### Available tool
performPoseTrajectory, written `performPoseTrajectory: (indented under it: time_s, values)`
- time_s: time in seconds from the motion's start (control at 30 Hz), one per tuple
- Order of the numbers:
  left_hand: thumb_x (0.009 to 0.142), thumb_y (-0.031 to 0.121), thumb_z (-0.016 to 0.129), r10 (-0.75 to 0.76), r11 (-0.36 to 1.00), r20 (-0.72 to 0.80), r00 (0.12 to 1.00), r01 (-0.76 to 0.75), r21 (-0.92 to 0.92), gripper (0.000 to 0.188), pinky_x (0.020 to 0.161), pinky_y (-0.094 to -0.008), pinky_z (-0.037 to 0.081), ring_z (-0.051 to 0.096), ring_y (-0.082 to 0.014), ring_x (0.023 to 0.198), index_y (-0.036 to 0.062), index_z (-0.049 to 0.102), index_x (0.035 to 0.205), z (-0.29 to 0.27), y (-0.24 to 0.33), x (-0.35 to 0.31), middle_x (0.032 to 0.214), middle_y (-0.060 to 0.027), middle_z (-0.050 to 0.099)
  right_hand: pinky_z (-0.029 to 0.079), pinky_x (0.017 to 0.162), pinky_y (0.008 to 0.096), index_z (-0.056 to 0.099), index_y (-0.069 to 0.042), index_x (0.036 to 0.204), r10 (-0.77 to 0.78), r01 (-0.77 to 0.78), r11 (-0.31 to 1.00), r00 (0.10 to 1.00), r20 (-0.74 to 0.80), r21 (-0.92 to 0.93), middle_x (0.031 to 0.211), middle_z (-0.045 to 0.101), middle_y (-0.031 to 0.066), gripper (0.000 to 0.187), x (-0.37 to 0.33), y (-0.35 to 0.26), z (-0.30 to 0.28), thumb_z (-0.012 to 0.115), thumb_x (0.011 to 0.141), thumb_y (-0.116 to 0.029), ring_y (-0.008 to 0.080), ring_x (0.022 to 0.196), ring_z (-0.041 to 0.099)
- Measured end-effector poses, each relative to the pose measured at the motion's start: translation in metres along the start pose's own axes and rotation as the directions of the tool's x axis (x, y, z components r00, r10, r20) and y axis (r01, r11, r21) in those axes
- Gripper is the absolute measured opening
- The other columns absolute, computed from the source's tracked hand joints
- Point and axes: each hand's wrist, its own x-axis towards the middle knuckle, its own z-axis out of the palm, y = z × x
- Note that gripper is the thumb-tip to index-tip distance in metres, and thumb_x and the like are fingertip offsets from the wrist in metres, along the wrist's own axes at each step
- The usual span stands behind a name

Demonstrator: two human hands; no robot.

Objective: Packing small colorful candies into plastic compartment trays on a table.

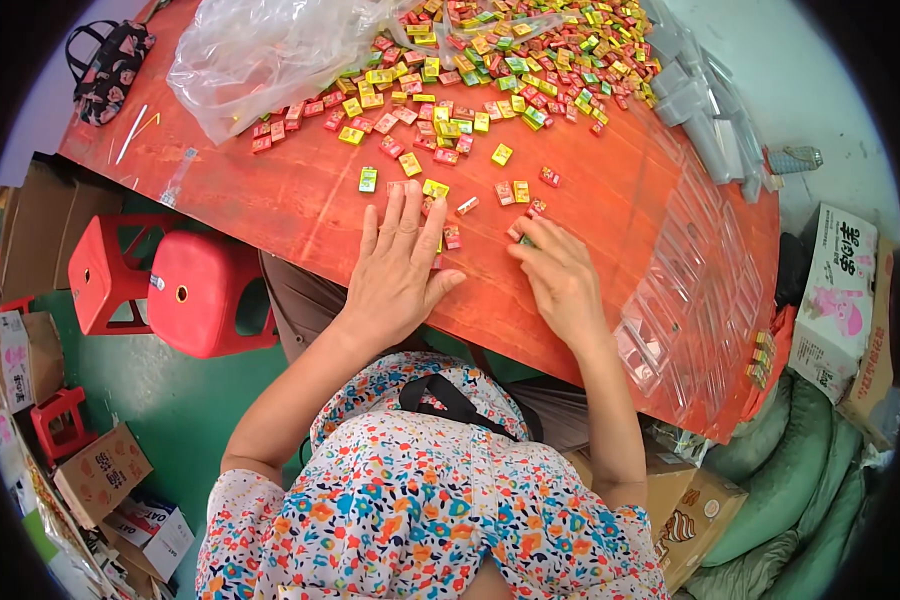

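Observation:
My left hand [400, 262] lies flat over the red table with its fingers stretched out. Its fingertips rest by a yellow small box [435, 189], and a red small box [452, 237] shows beside the forefinger. To the right, my right hand [560, 278] has bent fingers closed around a green small box [527, 241], which is partly hidden beneath them. A few loose boxes lie between and just beyond my hands, among them an orange one [504, 192]. Farther off spreads a large pile of red, yellow and green small boxes [530, 75].
A clear plastic bag [260, 60] covers the far left of the table [300, 210]. Rows of clear plastic trays [685, 300] lie on the right, with stacked clear plastic pieces [705, 110] behind. Red stools [205, 290] and cartons [105, 475] stand on the left; more cartons [840, 310] are right.

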Motion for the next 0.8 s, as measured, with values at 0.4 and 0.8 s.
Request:
performPoseTrajectory:
  time_s: [0.4, 0.8]
  values:
    - [0.079, 0.023, 0.076, 0.102, 0.994, -0.096, 0.990, -0.105, -0.020, 0.053, 0.090, -0.0426, 0.044, 0.055, -0.0303, 0.107, 0.0106, 0.061, 0.128, -0.032, -0.011, 0.005, 0.112, -0.0095, 0.058, 0.047, 0.080, 0.0396, 0.069, -0.006, 0.099, 0.082, -0.080, 0.990, 0.997, 0.011, -0.112, 0.100, 0.066, 0.0071, 0.019, 0.024, -0.020, 0.009, 0.073, 0.081, -0.009, 0.0257, 0.094, 0.062]
    - [0.080, 0.021, 0.075, 0.117, 0.993, -0.052, 0.992, -0.115, 0.037, 0.028, 0.082, -0.0384, 0.043, 0.057, -0.0237, 0.097, 0.0089, 0.068, 0.104, -0.031, -0.013, 0.022, 0.101, -0.0039, 0.061, 0.045, 0.083, 0.0399, 0.067, -0.006, 0.095, 0.017, -0.025, 0.997, 0.994, 0.106, 0.069, 0.099, 0.065, 0.0064, 0.019, 0.035, -0.033, 0.011, 0.073, 0.077, -0.008, 0.0256, 0.095, 0.062]
